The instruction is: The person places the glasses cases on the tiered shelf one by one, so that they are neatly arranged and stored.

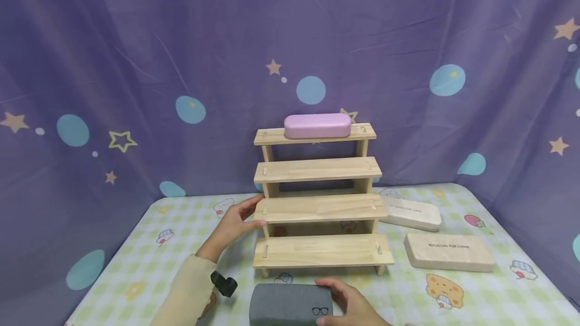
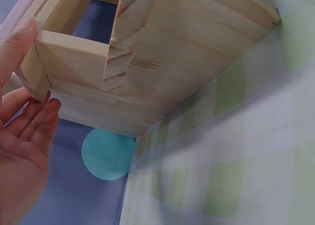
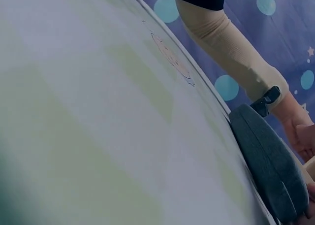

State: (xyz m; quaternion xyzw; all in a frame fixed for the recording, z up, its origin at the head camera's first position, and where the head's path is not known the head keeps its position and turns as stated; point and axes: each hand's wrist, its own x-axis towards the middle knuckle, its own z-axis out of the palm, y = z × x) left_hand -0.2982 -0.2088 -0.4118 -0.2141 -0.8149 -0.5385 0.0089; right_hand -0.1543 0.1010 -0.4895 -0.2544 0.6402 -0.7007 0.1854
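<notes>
A four-step wooden display shelf [image 1: 312,209] stands on the table. At its left side, my left hand [image 1: 233,225] pinches the end of the second board from the bottom. In the left wrist view, the thumb and fingers [image 2: 42,126] lie on opposite sides of that board end [image 2: 33,75]. My right hand [image 1: 351,306] grips the right end of a grey glasses case [image 1: 283,301], which has a small glasses print and lies in front of the shelf. The right wrist view shows this case [image 3: 266,161] on the cloth. A pink glasses case [image 1: 317,126] rests on the top step.
Two pale boxes with printed lettering lie right of the shelf, one box [image 1: 448,252] nearer and the other box [image 1: 412,214] farther back, partly behind the shelf. A green-checked cloth [image 1: 158,265] covers the table. Behind it hangs a purple curtain [image 1: 226,64].
</notes>
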